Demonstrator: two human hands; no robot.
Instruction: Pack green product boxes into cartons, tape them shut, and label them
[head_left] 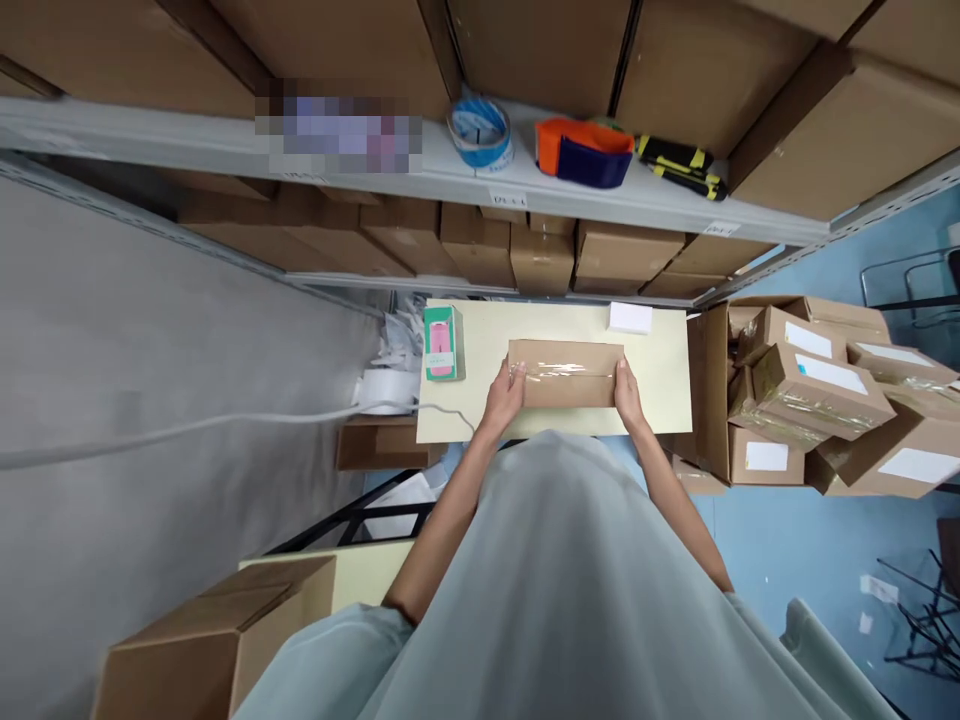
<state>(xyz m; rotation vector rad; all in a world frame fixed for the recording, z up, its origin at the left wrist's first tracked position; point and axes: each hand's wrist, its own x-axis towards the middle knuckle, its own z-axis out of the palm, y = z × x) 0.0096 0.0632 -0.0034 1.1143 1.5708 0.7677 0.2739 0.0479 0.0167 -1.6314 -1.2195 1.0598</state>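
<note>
A long brown cardboard box (570, 385) with clear tape along its top lies between my hands over the cream table (487, 425). My left hand (506, 392) grips its left end, thumb on top. At the opposite end, my right hand (628, 393) closes on the box's edge. Toward the table's back left stands a green box with a pink picture (441, 343). A small white box (631, 318) sits near the back right edge.
A large open carton (709, 395) full of labelled parcels (821, 390) adjoins the table's right side. The shelf above carries blue tape (480, 132), an orange and navy item (583, 152) and yellow-black cutters (681, 165). A white cable (247, 425) crosses from the left.
</note>
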